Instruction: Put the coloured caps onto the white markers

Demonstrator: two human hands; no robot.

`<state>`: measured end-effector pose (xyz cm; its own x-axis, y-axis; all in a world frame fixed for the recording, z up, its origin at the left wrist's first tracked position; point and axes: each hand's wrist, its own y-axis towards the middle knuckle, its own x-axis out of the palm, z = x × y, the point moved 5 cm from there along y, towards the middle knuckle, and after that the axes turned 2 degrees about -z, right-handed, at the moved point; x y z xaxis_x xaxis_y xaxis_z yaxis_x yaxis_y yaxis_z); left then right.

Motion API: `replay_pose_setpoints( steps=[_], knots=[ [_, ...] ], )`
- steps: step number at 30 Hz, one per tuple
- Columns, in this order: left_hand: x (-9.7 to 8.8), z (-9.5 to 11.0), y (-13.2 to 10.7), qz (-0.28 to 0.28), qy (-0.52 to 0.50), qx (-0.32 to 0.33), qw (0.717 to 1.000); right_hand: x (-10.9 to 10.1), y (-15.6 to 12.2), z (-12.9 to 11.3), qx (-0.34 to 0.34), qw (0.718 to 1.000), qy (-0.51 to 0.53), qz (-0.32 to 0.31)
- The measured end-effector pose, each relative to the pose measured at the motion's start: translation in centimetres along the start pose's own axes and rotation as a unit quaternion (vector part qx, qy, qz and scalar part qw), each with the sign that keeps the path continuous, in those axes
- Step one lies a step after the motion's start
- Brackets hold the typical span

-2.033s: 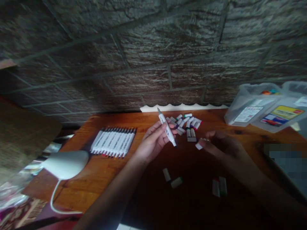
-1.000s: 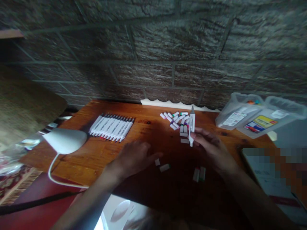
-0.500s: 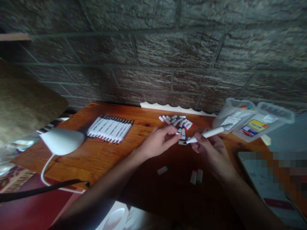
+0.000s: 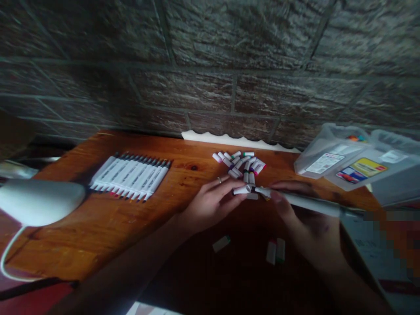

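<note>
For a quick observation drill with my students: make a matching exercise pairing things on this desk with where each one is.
Things:
1. long white marker
2. row of white markers
3. white corded lamp
4. clear plastic boxes

Places:
A. far right of the wooden desk
B. at the desk's left end
C. in the right hand
D. lying side by side, left of the hands

Pairs: 1-C, 2-D, 3-B, 4-A

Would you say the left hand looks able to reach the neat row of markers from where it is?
Probably yes. The left hand has only a white cap at its fingertips, and bare wood seems to lie between it and the row of markers. The right hand is off to the other side.
</note>
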<state>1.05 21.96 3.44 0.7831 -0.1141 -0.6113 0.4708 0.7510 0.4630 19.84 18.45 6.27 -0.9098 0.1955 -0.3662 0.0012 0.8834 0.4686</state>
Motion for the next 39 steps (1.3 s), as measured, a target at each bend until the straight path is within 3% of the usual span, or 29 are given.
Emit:
replay_pose_setpoints(
  steps=[7,12,17,21,28,35,39],
  knots=[
    [0.2,0.3,-0.1,-0.015,-0.003,0.027,1.0,0.4,0.0,0.2,-0.016,0.999,-0.025,-0.018],
    [0.5,0.2,-0.5,0.006,0.003,0.042,0.999,1.0,0.0,0.3,-0.006,0.998,-0.041,-0.051],
    [0.0,-0.1,-0.4,0.041,0.006,0.014,0.999,-0.9,0.9,1.9,0.02,0.995,-0.091,0.025],
    [-0.7,0.1,-0.3,0.071,0.012,0.006,0.997,-1.8,1.5,2.5,0.067,0.996,-0.038,0.054],
    [-0.3,0.2,-0.2,0.028,0.011,0.023,0.999,-0.2,-0.4,-0.2,-0.032,0.998,-0.05,0.007],
    [-0.3,0.7,-0.4,0.028,0.013,0.056,0.998,0.7,-0.3,0.0,-0.035,0.995,-0.07,-0.066],
    [0.1,0.8,-0.3,0.033,0.018,0.056,0.998,0.8,-0.4,-0.6,-0.053,0.992,-0.101,-0.06]
  ],
)
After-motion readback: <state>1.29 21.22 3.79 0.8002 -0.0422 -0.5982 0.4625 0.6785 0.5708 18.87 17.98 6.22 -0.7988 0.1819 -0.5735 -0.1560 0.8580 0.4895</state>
